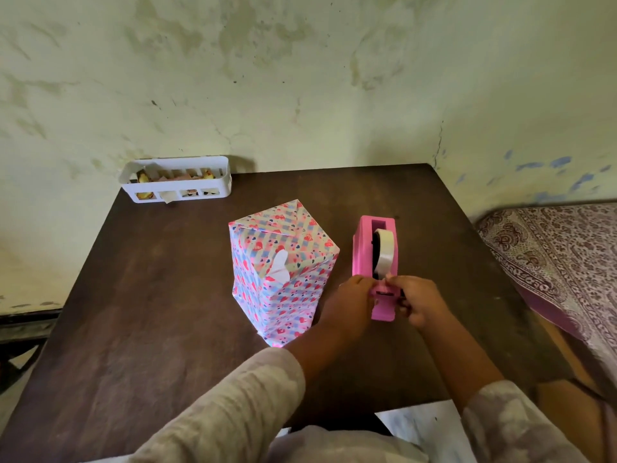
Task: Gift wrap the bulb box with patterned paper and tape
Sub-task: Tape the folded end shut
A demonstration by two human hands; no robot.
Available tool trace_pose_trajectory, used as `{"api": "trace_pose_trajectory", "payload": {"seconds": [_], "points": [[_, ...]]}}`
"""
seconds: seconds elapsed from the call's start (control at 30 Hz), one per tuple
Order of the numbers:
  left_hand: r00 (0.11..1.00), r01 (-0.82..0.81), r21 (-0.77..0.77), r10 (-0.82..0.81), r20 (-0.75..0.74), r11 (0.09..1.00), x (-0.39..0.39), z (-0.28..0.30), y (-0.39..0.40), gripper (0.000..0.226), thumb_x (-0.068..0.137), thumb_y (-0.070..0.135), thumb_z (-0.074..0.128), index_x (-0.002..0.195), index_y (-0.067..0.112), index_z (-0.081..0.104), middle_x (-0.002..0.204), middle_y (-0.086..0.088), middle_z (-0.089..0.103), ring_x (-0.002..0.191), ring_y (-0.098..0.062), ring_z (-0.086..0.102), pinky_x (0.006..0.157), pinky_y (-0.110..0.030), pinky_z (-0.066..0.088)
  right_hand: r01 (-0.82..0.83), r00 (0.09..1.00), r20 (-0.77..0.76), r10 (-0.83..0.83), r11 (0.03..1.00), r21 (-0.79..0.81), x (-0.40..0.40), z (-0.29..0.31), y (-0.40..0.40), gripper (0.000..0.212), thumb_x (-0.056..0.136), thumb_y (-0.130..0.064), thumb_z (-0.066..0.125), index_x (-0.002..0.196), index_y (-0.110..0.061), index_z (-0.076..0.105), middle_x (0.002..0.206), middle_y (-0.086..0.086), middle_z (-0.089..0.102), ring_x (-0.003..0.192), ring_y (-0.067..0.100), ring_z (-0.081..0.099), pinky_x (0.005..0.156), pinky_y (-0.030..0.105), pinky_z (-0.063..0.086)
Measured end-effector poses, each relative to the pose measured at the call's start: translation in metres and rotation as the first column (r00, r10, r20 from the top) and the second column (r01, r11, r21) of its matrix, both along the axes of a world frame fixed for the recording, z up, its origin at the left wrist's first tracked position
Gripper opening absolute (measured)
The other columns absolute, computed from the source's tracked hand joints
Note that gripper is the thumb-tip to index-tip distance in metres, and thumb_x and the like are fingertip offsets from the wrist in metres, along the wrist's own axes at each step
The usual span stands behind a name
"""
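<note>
The front end of the pink plastic tape dispenser point(375, 262) is gripped by the left hand point(350, 300) and pinched by the right hand point(414, 300); the tall box wrapped in heart-patterned paper point(280, 272) stands just left of them on the dark wooden worktop point(150, 295).

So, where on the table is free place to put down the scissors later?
Bare patches: the wide stretch of table left of the wrapped box, below the white basket; and the far right corner behind the tape dispenser. Crowded: the narrow gap between box and dispenser, where the left hand and right hand work.
</note>
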State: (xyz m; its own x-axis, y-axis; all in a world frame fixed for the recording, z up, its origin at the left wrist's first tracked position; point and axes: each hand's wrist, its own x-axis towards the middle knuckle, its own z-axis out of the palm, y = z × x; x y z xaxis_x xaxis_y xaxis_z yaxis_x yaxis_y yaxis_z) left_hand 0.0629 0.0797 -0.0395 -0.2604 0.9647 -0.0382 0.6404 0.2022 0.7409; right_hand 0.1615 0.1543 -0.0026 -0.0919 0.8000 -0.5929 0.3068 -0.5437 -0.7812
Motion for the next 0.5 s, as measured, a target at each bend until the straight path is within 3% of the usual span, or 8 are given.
{"api": "trace_pose_trajectory", "payload": {"seconds": [0.1,0.3,0.4,0.5], "points": [[0.999,-0.008,-0.017,0.007,-0.050,1.000,-0.002,-0.001,0.008,0.027,0.096,0.020,0.052,0.121,0.014,0.058,0.123,-0.007,0.058,0.113,-0.021,0.055,0.101,-0.034,0.044,0.035,0.999,-0.043,-0.033,0.998,0.053,-0.001,-0.002,-0.007,0.018,0.090,-0.013,0.057,0.098,0.001,0.064,0.083,0.013,0.061,0.060,0.017,0.046,0.049,0.026,0.037],[0.997,0.001,-0.004,-0.001,-0.078,1.000,-0.002,-0.004,0.007,0.031,0.093,0.022,0.058,0.123,0.014,0.056,0.126,-0.006,0.057,0.115,-0.022,0.054,0.099,-0.034,0.044,0.104,0.990,-0.103,-0.098,0.993,0.050,-0.005,0.017,-0.015,0.012,0.091,-0.012,0.055,0.097,-0.004,0.061,0.068,0.004,0.054,0.053,0.012,0.045,0.047,0.024,0.036],[0.996,0.005,-0.007,-0.005,-0.084,1.000,-0.002,-0.004,0.006,0.030,0.094,0.022,0.056,0.123,0.014,0.056,0.125,-0.006,0.057,0.116,-0.021,0.054,0.100,-0.033,0.044,0.089,0.990,-0.112,-0.090,0.996,-0.016,0.002,0.011,-0.029,0.015,0.087,-0.009,0.060,0.098,0.001,0.063,0.058,0.001,0.054,0.043,0.006,0.046,0.040,0.019,0.036],[0.996,0.007,-0.008,-0.008,-0.083,1.000,-0.004,-0.003,0.007,0.031,0.094,0.024,0.055,0.123,0.014,0.056,0.127,-0.006,0.056,0.118,-0.021,0.054,0.102,-0.033,0.043,0.127,0.987,-0.094,-0.133,0.990,-0.066,0.006,-0.008,-0.040,0.019,0.087,-0.012,0.061,0.100,0.002,0.064,0.061,0.002,0.053,0.054,0.011,0.045,0.048,0.024,0.034]]}}
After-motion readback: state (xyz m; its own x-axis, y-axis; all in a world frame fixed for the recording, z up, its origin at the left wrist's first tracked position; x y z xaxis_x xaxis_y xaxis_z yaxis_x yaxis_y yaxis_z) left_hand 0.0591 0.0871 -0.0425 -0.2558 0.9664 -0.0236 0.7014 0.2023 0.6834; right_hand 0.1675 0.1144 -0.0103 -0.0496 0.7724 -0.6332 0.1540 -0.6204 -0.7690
